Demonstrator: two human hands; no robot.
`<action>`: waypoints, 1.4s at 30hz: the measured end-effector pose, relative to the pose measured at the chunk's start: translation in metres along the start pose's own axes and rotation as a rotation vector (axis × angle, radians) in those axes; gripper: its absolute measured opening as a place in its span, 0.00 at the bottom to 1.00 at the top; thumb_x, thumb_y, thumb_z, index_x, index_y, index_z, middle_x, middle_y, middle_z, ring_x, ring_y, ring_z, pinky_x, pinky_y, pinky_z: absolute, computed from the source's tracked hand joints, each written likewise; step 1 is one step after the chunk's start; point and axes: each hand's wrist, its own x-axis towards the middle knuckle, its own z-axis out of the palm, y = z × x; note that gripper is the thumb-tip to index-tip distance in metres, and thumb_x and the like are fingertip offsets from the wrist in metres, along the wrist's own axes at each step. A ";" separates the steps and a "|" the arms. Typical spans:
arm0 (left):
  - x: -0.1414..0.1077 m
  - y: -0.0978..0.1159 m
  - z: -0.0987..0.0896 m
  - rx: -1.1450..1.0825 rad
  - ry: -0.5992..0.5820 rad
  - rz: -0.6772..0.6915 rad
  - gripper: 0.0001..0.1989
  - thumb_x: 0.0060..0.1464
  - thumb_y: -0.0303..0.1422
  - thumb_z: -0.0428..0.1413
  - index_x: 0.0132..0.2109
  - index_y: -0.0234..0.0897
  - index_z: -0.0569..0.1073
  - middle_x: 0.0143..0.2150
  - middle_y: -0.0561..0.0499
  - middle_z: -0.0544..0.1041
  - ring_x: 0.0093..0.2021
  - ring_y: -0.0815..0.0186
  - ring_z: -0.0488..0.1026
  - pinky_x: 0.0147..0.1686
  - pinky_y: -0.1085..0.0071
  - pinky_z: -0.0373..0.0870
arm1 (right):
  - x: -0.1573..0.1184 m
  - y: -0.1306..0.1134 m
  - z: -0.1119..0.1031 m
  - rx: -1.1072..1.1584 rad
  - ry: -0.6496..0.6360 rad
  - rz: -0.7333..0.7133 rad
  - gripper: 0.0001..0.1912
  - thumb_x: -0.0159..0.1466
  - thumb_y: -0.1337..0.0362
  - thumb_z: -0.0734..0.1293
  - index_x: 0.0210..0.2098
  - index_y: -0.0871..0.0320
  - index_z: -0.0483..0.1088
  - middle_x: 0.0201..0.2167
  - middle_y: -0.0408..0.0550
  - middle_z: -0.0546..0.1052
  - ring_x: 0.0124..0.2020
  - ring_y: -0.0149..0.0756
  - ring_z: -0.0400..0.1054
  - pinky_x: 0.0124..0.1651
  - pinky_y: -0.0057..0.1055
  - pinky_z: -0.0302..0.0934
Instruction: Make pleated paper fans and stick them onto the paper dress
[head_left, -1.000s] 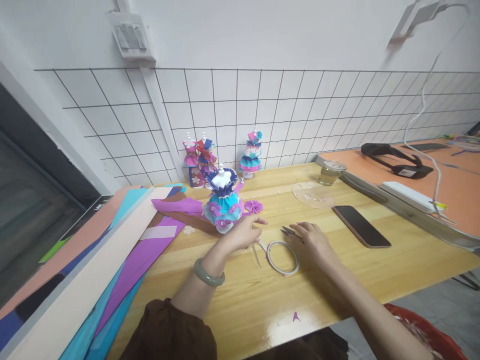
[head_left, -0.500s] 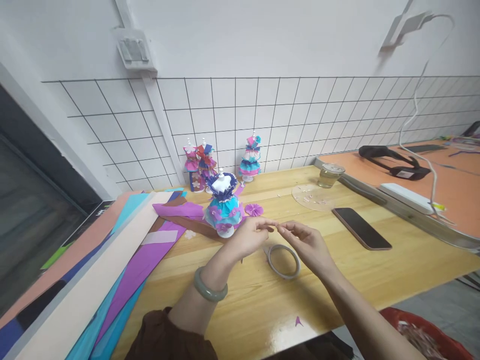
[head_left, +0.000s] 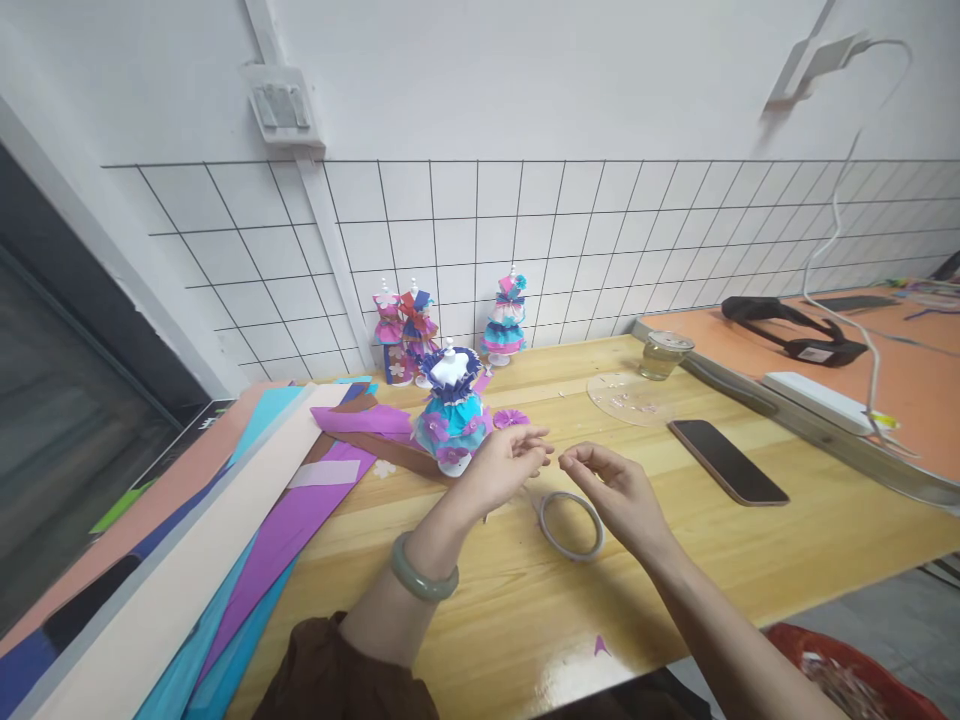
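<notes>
Over the wooden table, my left hand (head_left: 511,465) has its fingers stretched out and loosely apart, and nothing shows in it. My right hand (head_left: 613,490) is just right of it, thumb and fingertips pinched together; whatever they hold, if anything, is too small to make out. Below the hands lies a roll of narrow tape (head_left: 543,532). Behind my left hand stands a small dress form (head_left: 450,415) in a navy, turquoise and purple paper dress. A pleated purple paper rosette (head_left: 511,418) lies beside it, partly behind my left fingers.
Long crepe paper strips (head_left: 202,530) cover the left side. More dressed forms (head_left: 504,325) stand by the wall. To the right are a phone (head_left: 727,462), a clear disc with tiny bits (head_left: 626,398) and a lidded glass (head_left: 664,357). A purple scrap (head_left: 601,646) lies near the front edge.
My hands have come apart slightly; their fingertips met before and now a small gap lies between them. The left fingers have loosened. The view has shifted a little.
</notes>
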 end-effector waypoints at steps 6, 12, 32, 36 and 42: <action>-0.002 -0.002 0.000 0.074 0.014 0.103 0.20 0.47 0.29 0.55 0.50 0.31 0.67 0.33 0.47 0.74 0.37 0.66 0.72 0.38 0.69 0.67 | -0.003 -0.004 0.001 -0.094 0.034 -0.160 0.09 0.59 0.59 0.62 0.27 0.58 0.68 0.28 0.46 0.73 0.33 0.35 0.66 0.39 0.31 0.58; -0.001 -0.006 0.000 0.093 0.039 0.152 0.21 0.46 0.28 0.55 0.50 0.32 0.66 0.30 0.49 0.74 0.36 0.66 0.73 0.41 0.68 0.67 | -0.004 -0.008 0.002 -0.040 0.018 -0.132 0.10 0.58 0.58 0.62 0.27 0.57 0.69 0.29 0.47 0.74 0.34 0.36 0.67 0.40 0.32 0.59; -0.003 -0.003 0.000 0.177 0.142 0.230 0.21 0.47 0.26 0.53 0.51 0.34 0.66 0.32 0.49 0.75 0.36 0.67 0.72 0.43 0.68 0.67 | -0.006 -0.008 0.010 -0.094 0.126 -0.174 0.10 0.58 0.57 0.63 0.32 0.56 0.71 0.32 0.48 0.75 0.36 0.39 0.68 0.40 0.35 0.61; -0.002 -0.006 0.001 0.214 0.158 0.236 0.22 0.47 0.28 0.54 0.51 0.34 0.66 0.31 0.50 0.75 0.34 0.68 0.72 0.41 0.69 0.68 | -0.004 -0.009 0.010 -0.160 0.130 -0.278 0.10 0.60 0.58 0.61 0.30 0.56 0.70 0.29 0.48 0.75 0.34 0.38 0.68 0.39 0.34 0.60; -0.011 0.007 -0.002 0.273 0.140 0.194 0.18 0.48 0.30 0.53 0.48 0.35 0.69 0.32 0.49 0.76 0.36 0.66 0.73 0.42 0.68 0.68 | -0.002 -0.007 0.010 -0.112 0.068 -0.168 0.13 0.60 0.55 0.60 0.30 0.57 0.69 0.29 0.47 0.74 0.33 0.37 0.68 0.38 0.33 0.61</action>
